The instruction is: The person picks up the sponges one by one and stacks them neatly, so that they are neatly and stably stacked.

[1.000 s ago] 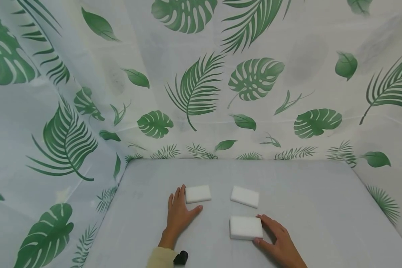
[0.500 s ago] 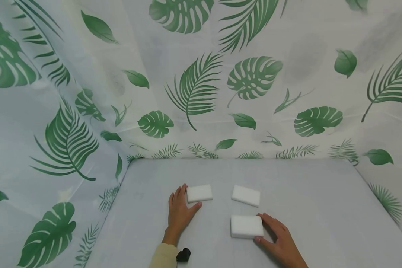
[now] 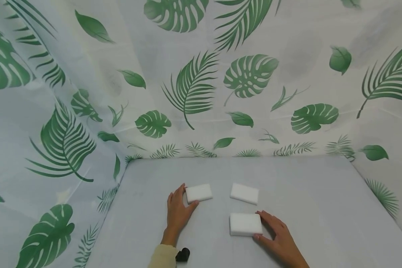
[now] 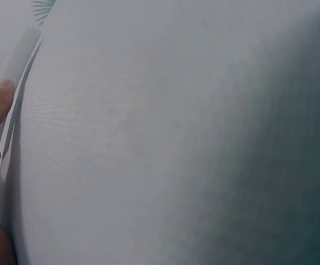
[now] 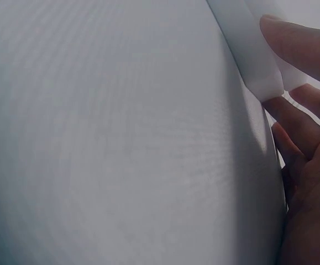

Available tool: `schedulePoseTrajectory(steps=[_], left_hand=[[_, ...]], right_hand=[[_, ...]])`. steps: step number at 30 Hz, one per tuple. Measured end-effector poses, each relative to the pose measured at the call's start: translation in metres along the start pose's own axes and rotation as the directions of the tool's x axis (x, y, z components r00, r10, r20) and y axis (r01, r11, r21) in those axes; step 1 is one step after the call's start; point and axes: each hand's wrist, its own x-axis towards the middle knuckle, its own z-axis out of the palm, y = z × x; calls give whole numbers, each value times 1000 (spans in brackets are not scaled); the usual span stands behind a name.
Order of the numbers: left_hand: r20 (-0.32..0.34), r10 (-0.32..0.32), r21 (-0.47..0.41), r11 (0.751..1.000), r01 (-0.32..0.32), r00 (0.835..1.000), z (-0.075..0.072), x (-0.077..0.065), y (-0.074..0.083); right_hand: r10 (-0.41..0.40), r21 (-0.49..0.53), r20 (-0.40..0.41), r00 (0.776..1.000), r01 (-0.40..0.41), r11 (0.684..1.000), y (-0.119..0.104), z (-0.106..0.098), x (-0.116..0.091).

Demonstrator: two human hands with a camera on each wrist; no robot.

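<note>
Ideally, press lightly and evenly: the left grip [image 3: 177, 214] pinches a white block [image 3: 199, 192] by its left end, the right grip [image 3: 278, 236] a thicker block [image 3: 245, 222] (perhaps two stacked); a third block [image 3: 244, 193] lies beyond and left of the right grip.

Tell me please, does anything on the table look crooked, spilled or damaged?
Nothing appears spilled or damaged. Only the alignment looks uneven: the far right block is turned, its right end nearer the person; the left block is angled the other way; the near block lies almost straight.
</note>
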Motion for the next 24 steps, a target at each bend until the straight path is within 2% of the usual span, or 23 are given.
schedulePoseTrajectory(steps=[5, 10, 15, 24], left_hand=[[9, -48, -50, 998, 49, 999, -3, 0, 0], [38, -113, -202, 972, 118, 993, -8, -3, 4], [80, -106, -329, 936, 127, 991, -8, -11, 15], [131, -64, -416, 902, 114, 989, -2, -25, 55]], right_hand=[[-33, -2, -16, 999, 33, 999, -1, 1, 2], [-70, -22, -30, 997, 69, 997, -1, 1, 4], [-48, -19, -13, 999, 47, 999, 1, 1, 2], [-36, -8, -18, 999, 36, 999, 1, -1, 0]])
